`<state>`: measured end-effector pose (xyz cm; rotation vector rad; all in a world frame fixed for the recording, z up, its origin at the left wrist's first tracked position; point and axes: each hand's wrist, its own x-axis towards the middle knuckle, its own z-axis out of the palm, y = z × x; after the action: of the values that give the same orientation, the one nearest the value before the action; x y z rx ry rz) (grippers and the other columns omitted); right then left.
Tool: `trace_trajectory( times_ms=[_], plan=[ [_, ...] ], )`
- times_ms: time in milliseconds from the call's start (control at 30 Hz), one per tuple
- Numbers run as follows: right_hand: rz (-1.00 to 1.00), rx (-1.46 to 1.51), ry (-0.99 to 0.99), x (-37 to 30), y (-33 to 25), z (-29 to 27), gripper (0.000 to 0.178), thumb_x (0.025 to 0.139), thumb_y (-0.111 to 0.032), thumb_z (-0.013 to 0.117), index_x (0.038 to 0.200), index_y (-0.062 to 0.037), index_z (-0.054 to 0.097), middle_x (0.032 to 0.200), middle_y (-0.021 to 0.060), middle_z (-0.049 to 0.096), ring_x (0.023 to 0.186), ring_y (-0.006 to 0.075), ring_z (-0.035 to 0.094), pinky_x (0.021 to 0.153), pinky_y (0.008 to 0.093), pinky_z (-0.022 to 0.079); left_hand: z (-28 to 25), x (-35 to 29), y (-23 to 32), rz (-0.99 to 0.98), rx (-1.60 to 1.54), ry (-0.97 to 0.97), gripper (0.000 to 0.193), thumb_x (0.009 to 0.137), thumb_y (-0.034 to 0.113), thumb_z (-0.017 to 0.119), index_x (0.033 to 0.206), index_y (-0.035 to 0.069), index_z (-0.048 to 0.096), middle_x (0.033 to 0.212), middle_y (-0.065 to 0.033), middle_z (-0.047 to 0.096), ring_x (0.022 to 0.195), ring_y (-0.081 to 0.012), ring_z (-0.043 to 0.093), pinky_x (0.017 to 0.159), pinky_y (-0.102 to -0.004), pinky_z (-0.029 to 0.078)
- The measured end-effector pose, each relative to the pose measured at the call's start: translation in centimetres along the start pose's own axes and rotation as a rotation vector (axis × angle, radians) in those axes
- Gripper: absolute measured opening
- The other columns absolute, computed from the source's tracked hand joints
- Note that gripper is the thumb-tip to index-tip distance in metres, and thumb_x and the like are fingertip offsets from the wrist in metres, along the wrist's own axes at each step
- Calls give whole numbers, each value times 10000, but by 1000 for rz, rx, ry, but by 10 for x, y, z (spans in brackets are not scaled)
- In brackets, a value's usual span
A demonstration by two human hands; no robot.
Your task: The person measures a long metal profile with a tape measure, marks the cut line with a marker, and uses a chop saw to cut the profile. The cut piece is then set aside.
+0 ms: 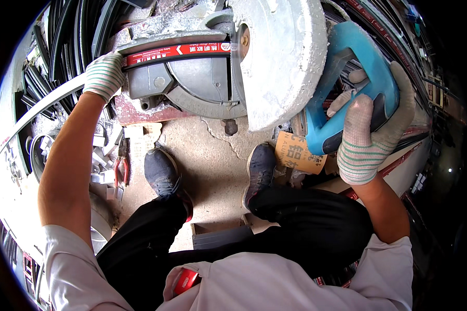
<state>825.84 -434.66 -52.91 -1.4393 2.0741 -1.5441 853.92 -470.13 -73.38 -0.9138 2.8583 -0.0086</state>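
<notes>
A mitre saw stands in front of me, its grey metal base (197,78) dusty and its round white blade guard (283,62) coated in powder. Across the base, against the fence, lies a metal profile (179,53) with a red printed film; its right end reaches the guard. My gloved left hand (105,76) is closed on this profile at its left, by the end of the base. My gloved right hand (376,122) wraps round the saw's blue handle (359,44), thumb on the near side and fingers through the loop. The guard hides the blade.
Black profiles (83,41) are heaped at the left, and more long strips (389,36) lie at the far right. Red-handled pliers (122,168) rest on the floor among offcuts. Brown cardboard (298,153) lies under the handle. My shoes (161,168) stand before the saw.
</notes>
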Motion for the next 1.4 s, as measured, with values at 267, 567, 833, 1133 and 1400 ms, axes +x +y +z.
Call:
trace_trajectory(
  times_ms=[267, 567, 833, 1133, 1400],
  plan=[
    [-20, 23, 5, 2, 0, 2, 716, 939, -124, 731, 1505, -31, 302, 1129, 135, 612, 732, 150, 655, 659, 299, 619, 5, -2, -6, 17, -9, 36, 124, 822, 63, 575, 886, 75, 681, 891, -182, 707, 898, -382, 696, 799, -470, 557],
    [38, -128, -6, 5, -8, 5, 703, 1006, -317, 642, 1495, 17, 263, 1028, 132, 625, 688, 174, 652, 674, 332, 604, 4, 0, -3, 12, -4, 22, 105, 808, 46, 595, 871, 73, 675, 883, -185, 702, 894, -382, 695, 794, -470, 559],
    [31, -118, 23, 5, -9, 8, 693, 1004, -312, 647, 1489, 17, 277, 1030, 132, 628, 686, 171, 652, 675, 328, 603, 3, -2, -3, 28, 1, 35, 105, 803, 57, 600, 880, 65, 672, 892, -185, 700, 895, -379, 694, 799, -465, 559],
    [52, -42, 20, 6, -8, 4, 689, 1002, -296, 656, 1485, 21, 282, 1041, 142, 634, 678, 178, 655, 646, 328, 603, 4, -1, -2, 32, -1, 46, 111, 801, 67, 600, 887, 69, 669, 889, -177, 699, 892, -377, 692, 791, -463, 558],
    [29, -116, 3, 7, -8, 3, 708, 999, -317, 656, 1476, 44, 278, 992, 138, 641, 669, 178, 657, 666, 332, 603, 5, -1, -2, 31, -16, 60, 119, 802, 65, 591, 892, 75, 667, 897, -174, 703, 894, -376, 691, 792, -463, 557]
  ],
)
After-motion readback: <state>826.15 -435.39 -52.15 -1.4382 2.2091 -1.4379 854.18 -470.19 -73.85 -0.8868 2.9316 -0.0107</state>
